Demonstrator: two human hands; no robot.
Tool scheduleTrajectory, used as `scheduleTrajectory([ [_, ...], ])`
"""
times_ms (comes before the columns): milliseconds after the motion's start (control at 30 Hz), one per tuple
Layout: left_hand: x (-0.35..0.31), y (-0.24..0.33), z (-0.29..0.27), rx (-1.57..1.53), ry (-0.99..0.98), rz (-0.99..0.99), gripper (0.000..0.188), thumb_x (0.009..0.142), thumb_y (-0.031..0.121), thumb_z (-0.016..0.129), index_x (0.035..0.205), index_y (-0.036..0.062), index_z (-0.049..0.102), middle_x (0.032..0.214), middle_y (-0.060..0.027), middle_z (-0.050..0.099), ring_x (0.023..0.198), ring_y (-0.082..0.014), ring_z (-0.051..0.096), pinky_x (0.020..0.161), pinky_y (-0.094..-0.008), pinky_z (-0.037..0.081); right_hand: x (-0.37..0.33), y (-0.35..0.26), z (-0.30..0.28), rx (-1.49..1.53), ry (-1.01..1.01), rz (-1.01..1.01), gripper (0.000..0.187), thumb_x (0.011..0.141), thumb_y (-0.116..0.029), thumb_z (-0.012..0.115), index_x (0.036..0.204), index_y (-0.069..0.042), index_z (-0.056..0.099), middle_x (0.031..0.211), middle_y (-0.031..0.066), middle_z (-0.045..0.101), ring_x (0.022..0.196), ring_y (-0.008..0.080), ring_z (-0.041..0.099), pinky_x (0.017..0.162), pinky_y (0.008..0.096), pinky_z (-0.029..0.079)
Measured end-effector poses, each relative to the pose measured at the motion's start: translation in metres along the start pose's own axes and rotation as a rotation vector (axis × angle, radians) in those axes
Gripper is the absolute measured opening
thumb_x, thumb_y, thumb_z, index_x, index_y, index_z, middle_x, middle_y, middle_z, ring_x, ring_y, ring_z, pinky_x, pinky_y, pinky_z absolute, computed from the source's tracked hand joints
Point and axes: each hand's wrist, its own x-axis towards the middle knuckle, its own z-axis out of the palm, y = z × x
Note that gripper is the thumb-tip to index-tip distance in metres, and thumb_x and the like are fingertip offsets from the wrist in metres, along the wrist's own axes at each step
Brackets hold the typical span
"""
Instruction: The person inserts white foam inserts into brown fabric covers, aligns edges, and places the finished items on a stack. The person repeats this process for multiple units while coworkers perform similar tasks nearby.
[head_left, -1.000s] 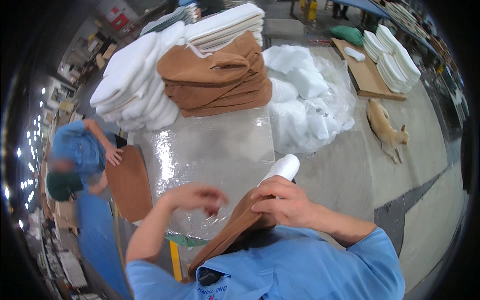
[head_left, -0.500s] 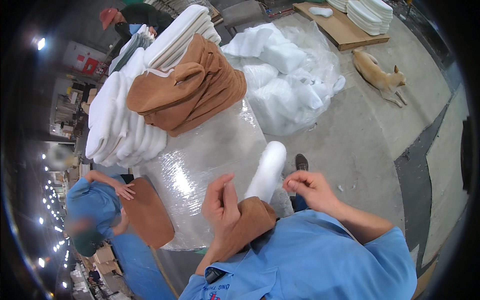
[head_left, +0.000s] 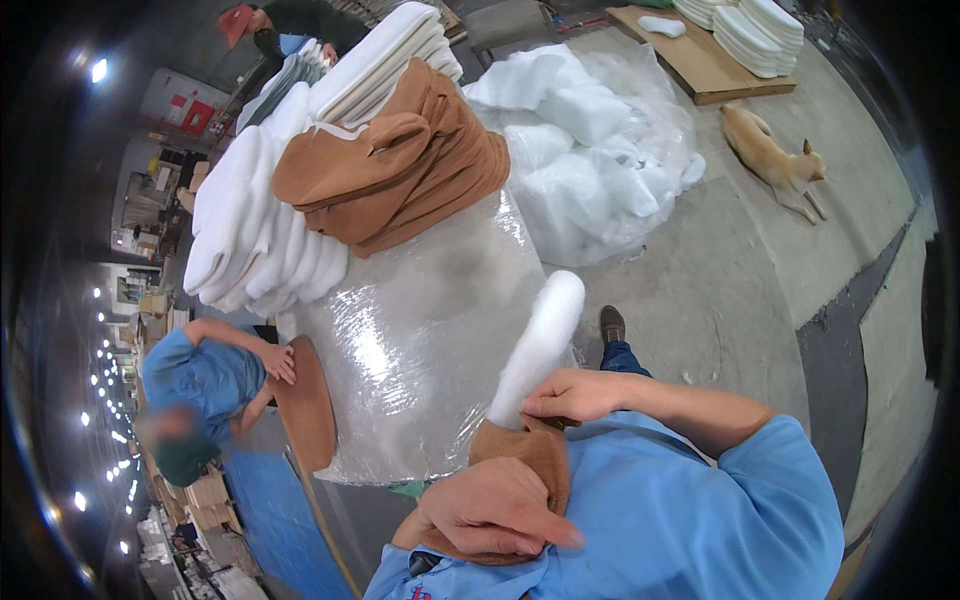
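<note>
Both hands have moved since half a second ago. The right hand point(head_left: 575, 395) was off by itself, and now its fingers pinch the top edge of the brown cover point(head_left: 515, 450), next to the white pad point(head_left: 540, 335). The left hand point(head_left: 490, 505) was held up, and now it is lower, lying across the brown cover. It looks blurry, so from where I stand I cannot tell if it grips the cloth.

The cover and pad are by the near end of the shiny table point(head_left: 400, 390), close to the person's blue shirt point(head_left: 680, 490). The cover seems to go around the low part of the pad, and the pad's top sticks out.

To do this bit well, I think the right hand should pinch close to the edge while the left holds the low part snug. Small, even tugs seem best; a big yank might twist the cloth or bunch up the pad.

Left of the table, a co-worker point(head_left: 220, 370) touches another brown piece point(head_left: 306, 410). At the table's far end are a brown pile point(head_left: 400, 165) and a white stack point(head_left: 260, 220). Right of the table is a clear bag of white fluff point(head_left: 590, 160), and farther right lies a tan dog point(head_left: 765, 155).
</note>
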Motion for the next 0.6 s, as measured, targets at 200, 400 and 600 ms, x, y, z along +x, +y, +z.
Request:
scheduleTrajectory([
  [200,-0.001,0.003,0.003,0.032,-0.148,-0.054,0.038,0.102,0.009,0.067,0.136,-0.0087,0.067,0.077,-0.0101,0.068,0.058,-0.0239,0.058,0.057,-0.0344,0.045,0.015,-0.011,-0.001,0.304,-0.297,0.210,0.039,0.111,-0.039,0.060,0.092,-0.007,0.072,0.068,-0.0062,0.050,0.057,0.0055,0.039,0.051,0.0262,0.033],
  [400,-0.004,0.024,-0.010,0.717,0.513,-0.589,0.023,0.105,0.009,0.059,0.121,-0.0026,0.072,0.088,-0.0063,0.072,0.073,-0.0129,0.062,0.067,-0.0278,0.048,0.008,-0.011,0.003,0.511,-0.173,0.045,0.026,0.107,-0.029,0.069,0.092,-0.008,0.071,0.073,-0.0093,0.054,0.058,0.0016,0.040,0.050,0.0228,0.030],
  [600,-0.057,-0.026,-0.075,0.523,0.582,-0.965,0.021,0.107,0.013,0.061,0.120,0.0017,0.072,0.097,-0.0051,0.073,0.080,-0.0108,0.064,0.070,-0.0267,0.051,-0.004,-0.030,0.008,0.238,0.059,-0.108,0.026,0.109,-0.029,0.066,0.096,-0.006,0.072,0.079,-0.0093,0.058,0.069,0.0025,0.048,0.057,0.0247,0.038],
])
